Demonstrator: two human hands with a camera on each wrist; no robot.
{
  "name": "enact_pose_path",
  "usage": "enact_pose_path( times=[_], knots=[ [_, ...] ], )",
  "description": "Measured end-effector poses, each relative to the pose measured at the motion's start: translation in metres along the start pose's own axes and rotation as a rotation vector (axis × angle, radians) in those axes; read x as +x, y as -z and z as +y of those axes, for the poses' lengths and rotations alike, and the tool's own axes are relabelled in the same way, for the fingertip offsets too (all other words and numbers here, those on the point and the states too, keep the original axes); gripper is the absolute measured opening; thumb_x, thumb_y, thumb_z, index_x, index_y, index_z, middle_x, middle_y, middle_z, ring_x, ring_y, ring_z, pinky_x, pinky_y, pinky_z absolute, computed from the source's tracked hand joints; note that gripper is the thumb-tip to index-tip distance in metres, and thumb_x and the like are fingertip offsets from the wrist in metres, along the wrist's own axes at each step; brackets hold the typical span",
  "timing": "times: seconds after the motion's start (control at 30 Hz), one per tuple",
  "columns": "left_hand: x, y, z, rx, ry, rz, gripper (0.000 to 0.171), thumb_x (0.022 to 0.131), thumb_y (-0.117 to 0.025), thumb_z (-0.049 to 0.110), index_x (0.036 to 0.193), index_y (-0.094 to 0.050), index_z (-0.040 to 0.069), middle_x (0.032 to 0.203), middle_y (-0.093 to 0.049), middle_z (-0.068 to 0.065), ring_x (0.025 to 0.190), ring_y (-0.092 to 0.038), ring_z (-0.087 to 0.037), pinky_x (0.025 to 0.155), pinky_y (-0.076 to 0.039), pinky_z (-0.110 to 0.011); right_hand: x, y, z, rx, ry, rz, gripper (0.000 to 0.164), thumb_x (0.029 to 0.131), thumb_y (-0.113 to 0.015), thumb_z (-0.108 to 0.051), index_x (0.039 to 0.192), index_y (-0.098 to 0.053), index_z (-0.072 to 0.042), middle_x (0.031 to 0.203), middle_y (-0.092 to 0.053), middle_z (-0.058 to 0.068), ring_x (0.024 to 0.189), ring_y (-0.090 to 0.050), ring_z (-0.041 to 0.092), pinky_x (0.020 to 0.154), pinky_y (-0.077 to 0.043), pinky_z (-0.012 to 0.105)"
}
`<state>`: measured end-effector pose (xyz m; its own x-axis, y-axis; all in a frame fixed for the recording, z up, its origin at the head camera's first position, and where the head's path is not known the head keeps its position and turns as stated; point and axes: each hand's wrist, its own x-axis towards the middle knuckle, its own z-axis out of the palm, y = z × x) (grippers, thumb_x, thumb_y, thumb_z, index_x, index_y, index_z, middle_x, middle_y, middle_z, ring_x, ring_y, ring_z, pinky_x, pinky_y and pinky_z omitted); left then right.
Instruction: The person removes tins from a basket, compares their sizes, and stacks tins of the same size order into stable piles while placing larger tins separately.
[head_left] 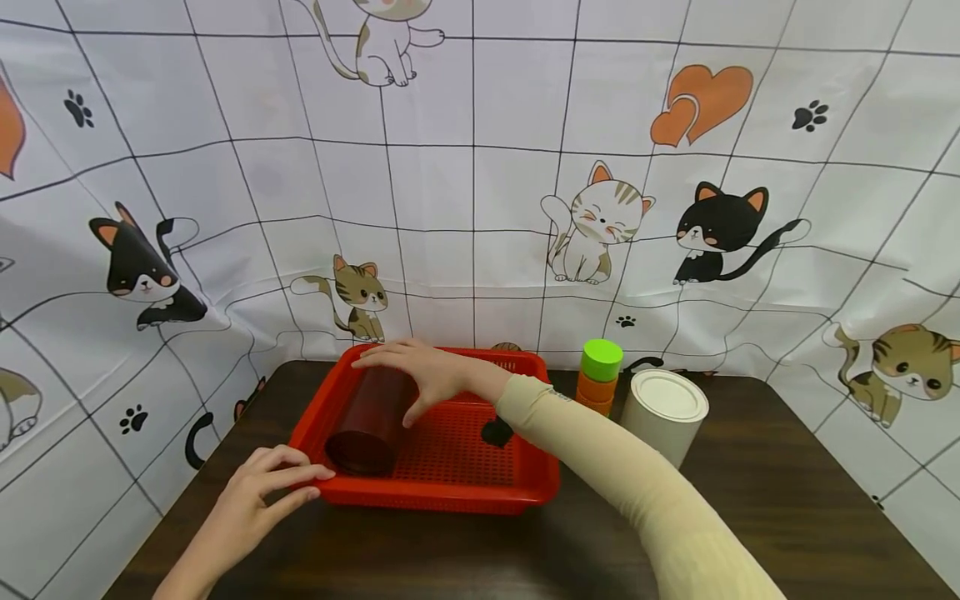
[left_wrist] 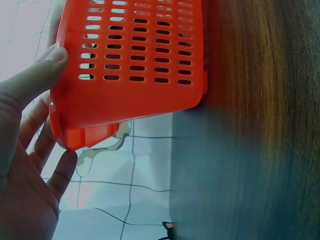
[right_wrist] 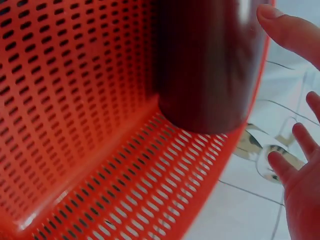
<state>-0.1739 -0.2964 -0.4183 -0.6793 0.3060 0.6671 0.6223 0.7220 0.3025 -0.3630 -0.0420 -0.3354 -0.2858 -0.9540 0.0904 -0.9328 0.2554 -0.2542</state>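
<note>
A red plastic basket (head_left: 450, 502) with slotted walls stands on the dark wooden table. Inside, along its left side, lies a dark red-brown cylindrical canister (head_left: 365, 429). My left hand (head_left: 251, 500) grips the basket's front left corner; in the left wrist view the thumb (left_wrist: 56, 57) lies on the rim and the other fingers are beyond it. Over the canister's far part, my right hand (head_left: 423, 372) has its fingers spread. In the right wrist view its thumb (right_wrist: 280, 22) overlaps the canister's side, while the other fingers are apart from it, beyond the rim.
To the right of the basket stand an orange container with a green lid (head_left: 602, 360) and a cream lidded can (head_left: 663, 417), partly behind the right sleeve (head_left: 622, 475). A sheet printed with cats (head_left: 472, 192) hangs behind the table (head_left: 780, 492) and at its sides.
</note>
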Motion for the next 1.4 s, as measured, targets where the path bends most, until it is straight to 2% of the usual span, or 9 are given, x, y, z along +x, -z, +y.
enact_pose_path(
  times=[0.23, 0.47, 0.73, 0.83, 1.13, 1.4],
  knots=[
    [0.002, 0.001, -0.001, 0.012, 0.03, -0.01, 0.047, 0.066, -0.086, 0.003, 0.1, -0.077, 0.034, 0.096, -0.06, 0.018, 0.09, -0.042, 0.004, 0.074, -0.037, -0.02, 0.013, -0.02, -0.004, -0.134, 0.03, -0.053, 0.102, 0.072, -0.085, -0.04, 0.156, -0.028, -0.026, 0.162, -0.029, -0.001, 0.15, -0.022, 0.017, 0.123, -0.022, 0.042],
    [0.006, -0.002, -0.001, -0.008, -0.004, 0.0, 0.046, 0.065, -0.085, 0.001, 0.099, -0.077, 0.03, 0.096, -0.061, 0.015, 0.091, -0.043, 0.003, 0.075, -0.035, -0.016, 0.023, -0.035, -0.009, -0.233, 0.058, -0.129, 0.116, 0.068, -0.087, -0.048, 0.158, -0.015, -0.032, 0.165, -0.021, -0.008, 0.152, -0.019, 0.017, 0.125, -0.016, 0.043],
    [0.008, -0.002, -0.002, -0.003, -0.01, 0.003, 0.046, 0.064, -0.086, 0.001, 0.099, -0.077, 0.031, 0.096, -0.061, 0.015, 0.09, -0.043, 0.002, 0.075, -0.034, -0.016, 0.026, -0.044, -0.012, -0.324, 0.041, -0.194, 0.115, 0.068, -0.085, -0.053, 0.158, -0.016, -0.037, 0.166, -0.016, -0.012, 0.155, -0.011, 0.023, 0.123, -0.012, 0.056],
    [0.009, -0.002, -0.002, 0.0, -0.01, 0.005, 0.046, 0.064, -0.086, 0.001, 0.099, -0.077, 0.031, 0.095, -0.06, 0.015, 0.089, -0.043, 0.002, 0.075, -0.034, -0.016, 0.025, -0.046, -0.013, -0.357, 0.037, -0.199, 0.113, 0.067, -0.085, -0.055, 0.157, -0.019, -0.038, 0.165, -0.019, -0.012, 0.155, -0.012, 0.023, 0.122, -0.012, 0.059],
    [0.003, -0.002, 0.002, 0.004, 0.066, -0.023, 0.045, 0.067, -0.085, 0.003, 0.1, -0.077, 0.033, 0.096, -0.06, 0.017, 0.091, -0.042, 0.004, 0.074, -0.038, -0.022, 0.012, -0.049, -0.016, -0.474, -0.003, -0.201, 0.112, 0.065, -0.085, -0.057, 0.154, -0.018, -0.045, 0.161, -0.025, -0.011, 0.149, -0.019, 0.022, 0.12, -0.024, 0.054],
    [-0.002, 0.0, 0.003, 0.026, 0.066, -0.021, 0.045, 0.067, -0.086, 0.004, 0.1, -0.077, 0.033, 0.095, -0.059, 0.018, 0.09, -0.042, 0.004, 0.073, -0.038, -0.023, 0.007, -0.054, -0.019, -0.63, -0.001, -0.185, 0.113, 0.066, -0.081, -0.064, 0.154, -0.013, -0.049, 0.155, -0.029, -0.006, 0.139, -0.028, 0.021, 0.114, -0.034, 0.053]
  ],
)
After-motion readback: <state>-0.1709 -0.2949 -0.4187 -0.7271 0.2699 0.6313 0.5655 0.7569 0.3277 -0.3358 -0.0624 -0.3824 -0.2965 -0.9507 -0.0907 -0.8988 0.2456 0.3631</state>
